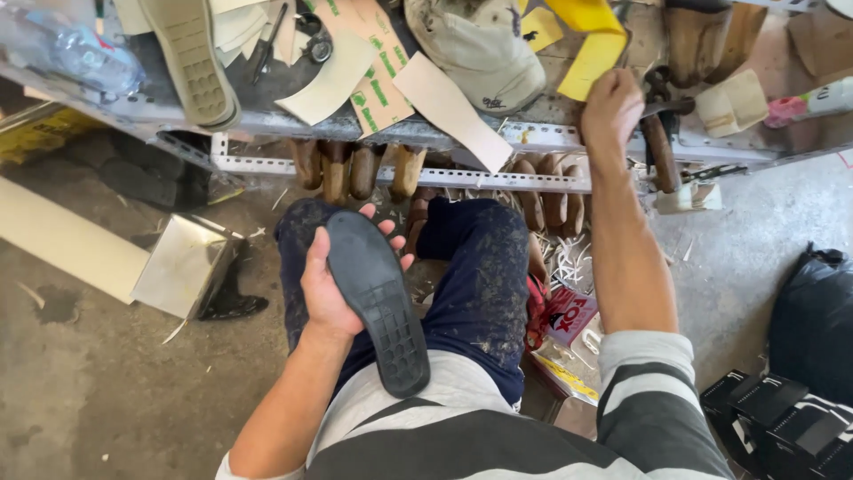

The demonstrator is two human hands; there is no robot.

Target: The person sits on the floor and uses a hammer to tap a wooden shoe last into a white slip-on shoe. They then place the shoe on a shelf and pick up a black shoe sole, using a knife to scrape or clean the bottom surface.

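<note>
The cluttered grey metal desk [533, 135] spans the top of your view; a perforated steel rail runs along its front edge. Below it, a row of brown wooden shoe lasts [355, 169] stands between the desk and your knees. A black bag [813, 311] lies on the concrete floor at your right.

On the desk, a dirty beige cap [480, 49] sits between a pale rubber outsole [191, 58] and yellow cut sheets [586, 40].

Your left hand [330, 280] holds the black moulded rubber shoe sole [378, 298], tread side up, over your left thigh; the fingers curl behind its edge.

Your right hand [611, 105] rests at the desk edge, just beside a yellow sheet, fingers folded under; whether they pinch anything cannot be determined.
</note>
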